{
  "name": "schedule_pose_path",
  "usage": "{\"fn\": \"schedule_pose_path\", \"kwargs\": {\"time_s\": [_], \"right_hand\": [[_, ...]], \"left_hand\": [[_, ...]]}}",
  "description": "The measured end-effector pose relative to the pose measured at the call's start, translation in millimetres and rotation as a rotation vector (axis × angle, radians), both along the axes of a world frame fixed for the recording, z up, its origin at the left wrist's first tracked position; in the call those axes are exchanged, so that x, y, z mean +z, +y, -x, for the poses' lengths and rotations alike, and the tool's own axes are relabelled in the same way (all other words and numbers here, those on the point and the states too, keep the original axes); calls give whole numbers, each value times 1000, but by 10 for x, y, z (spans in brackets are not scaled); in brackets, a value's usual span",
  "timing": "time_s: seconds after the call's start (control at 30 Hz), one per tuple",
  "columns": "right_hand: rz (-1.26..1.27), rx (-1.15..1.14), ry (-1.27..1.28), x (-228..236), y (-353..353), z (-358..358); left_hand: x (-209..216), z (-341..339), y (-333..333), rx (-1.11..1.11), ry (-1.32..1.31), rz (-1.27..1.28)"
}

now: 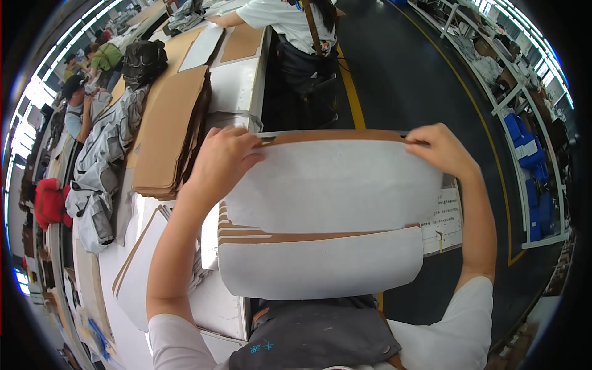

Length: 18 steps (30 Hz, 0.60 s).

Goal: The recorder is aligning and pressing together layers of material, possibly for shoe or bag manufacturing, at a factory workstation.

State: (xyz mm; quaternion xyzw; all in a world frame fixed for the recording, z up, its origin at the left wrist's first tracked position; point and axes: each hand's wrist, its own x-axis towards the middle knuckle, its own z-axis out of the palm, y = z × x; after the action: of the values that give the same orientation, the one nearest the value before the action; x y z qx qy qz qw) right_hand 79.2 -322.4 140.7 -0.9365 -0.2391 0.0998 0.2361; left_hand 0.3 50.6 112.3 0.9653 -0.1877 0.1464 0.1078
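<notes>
A white-faced sheet with a brown far edge (336,182) is stretched between my two hands. My left hand (229,155) pinches its far left corner, thumb on the white face. At the far right corner my right hand (439,148) grips the same edge with bent fingers. Under and nearer than this sheet lies a stack of similar sheets (320,265), white on top, with brown edges staggered along the left side. The sheet covers the far part of the stack. What supports the stack is mostly hidden.
To the left, a thick pile of brown sheets (169,129) lies on a long table. Beyond it are a black backpack (145,61) and grey cloth (105,166). A seated person (290,31) works ahead. Shelving with blue bins (527,142) lines the right, past a dark aisle floor (401,74).
</notes>
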Motion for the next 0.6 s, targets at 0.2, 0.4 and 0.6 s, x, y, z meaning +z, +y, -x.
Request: {"fn": "schedule_pose_path", "kwargs": {"time_s": [0.2,0.4,0.6], "right_hand": [[64,164,-429,-1033,-14,-107],[183,157,-294,-1269,128,296],[195,92,-342,-1352,144,271]], "left_hand": [[-923,62,-494,-72,124,-72],[-1042,10,-572,-15,220,-139],[-1119,-45,-610,54,175,-133]]}}
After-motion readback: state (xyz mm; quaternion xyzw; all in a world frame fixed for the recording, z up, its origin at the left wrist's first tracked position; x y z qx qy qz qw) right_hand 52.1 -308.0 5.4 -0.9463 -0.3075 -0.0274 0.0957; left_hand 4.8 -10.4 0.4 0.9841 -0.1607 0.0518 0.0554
